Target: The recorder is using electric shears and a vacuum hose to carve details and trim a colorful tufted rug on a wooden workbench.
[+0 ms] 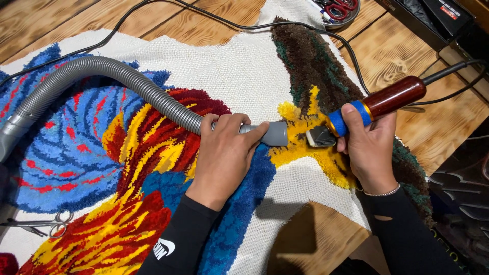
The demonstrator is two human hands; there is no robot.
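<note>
A tufted rug [153, 153] in blue, red, yellow and brown yarn lies on white backing cloth over a wooden table. My left hand [224, 153] grips a grey ribbed vacuum hose [127, 79] near its nozzle [277, 133], which rests on the yellow pile. My right hand [369, 147] holds a corded trimming tool [377, 107] with a dark red handle and blue band. Its metal head [321, 136] touches the yellow yarn just right of the nozzle.
Silver scissors [48, 224] lie at the rug's lower left. A round tray with red-handled scissors [338, 9] sits at the top. A black box [433, 18] stands top right. Black cables [204, 15] cross the table behind the rug.
</note>
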